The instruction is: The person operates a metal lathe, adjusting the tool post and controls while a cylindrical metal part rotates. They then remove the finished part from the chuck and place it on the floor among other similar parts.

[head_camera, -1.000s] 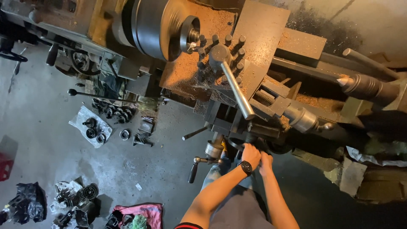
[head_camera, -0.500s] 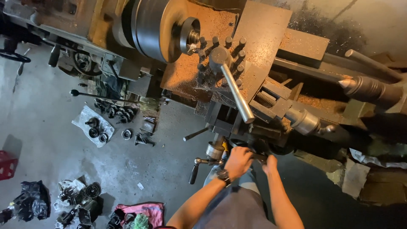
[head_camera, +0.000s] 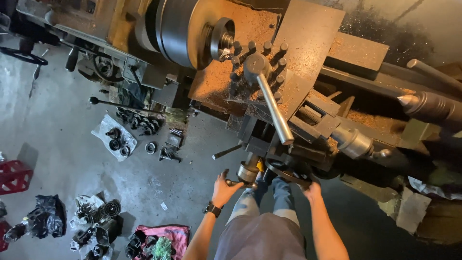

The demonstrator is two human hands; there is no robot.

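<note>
The left hand (head_camera: pixel 224 188) is curling its fingers around a small crank handle (head_camera: pixel 239 182) at the lathe apron (head_camera: pixel 260 139), its axis lying sideways; the right hand (head_camera: pixel 313 190) is gripping the dark handwheel (head_camera: pixel 288 171) rim.

Labels, signs, screens: none visible.
Crumpled black plastic bag (head_camera: pixel 45 216): on the floor, far to the left of the left hand (head_camera: pixel 224 188), lumpy and shiny.
Flat grey plastic sheet wrapper (head_camera: pixel 108 137): on the floor, up and left of the left hand, with dark round metal parts lying on it.
Red plastic crate (head_camera: pixel 14 175): at the left edge, well apart from both hands.
</note>
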